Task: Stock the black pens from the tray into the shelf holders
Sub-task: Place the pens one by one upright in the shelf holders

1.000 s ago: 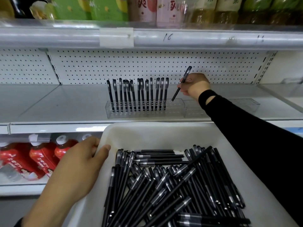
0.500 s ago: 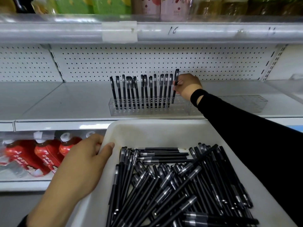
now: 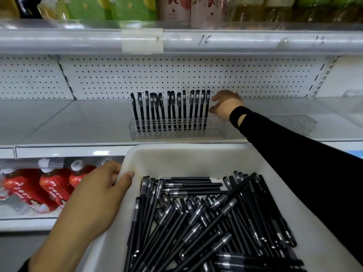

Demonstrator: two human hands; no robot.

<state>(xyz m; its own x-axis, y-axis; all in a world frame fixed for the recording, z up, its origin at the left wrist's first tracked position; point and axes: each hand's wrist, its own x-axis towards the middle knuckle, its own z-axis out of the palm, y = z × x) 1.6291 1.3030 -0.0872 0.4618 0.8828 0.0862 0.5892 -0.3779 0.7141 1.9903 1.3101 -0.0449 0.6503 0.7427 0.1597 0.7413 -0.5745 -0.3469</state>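
Observation:
A white tray (image 3: 196,154) in the foreground holds a heap of several black pens (image 3: 206,218). My left hand (image 3: 94,199) grips the tray's left rim, thumb over the edge. On the shelf a clear pen holder (image 3: 176,134) carries a row of several upright black pens (image 3: 170,110). The rightmost pen (image 3: 207,109) stands in the holder. My right hand (image 3: 225,105) is just right of it, fingers loosely spread and holding nothing. A second clear holder (image 3: 290,124) to the right has no pens in it.
White shelf board (image 3: 68,122) with pegboard back (image 3: 176,75). Drink bottles line the shelf above (image 3: 176,8); red bottles (image 3: 47,187) sit on the lower shelf at left. A clear bin (image 3: 347,107) stands at far right.
My right hand stood the pen it held into the holder at the right end of the row and let go; its fingers have come apart from the pen. My left hand stays on the tray.

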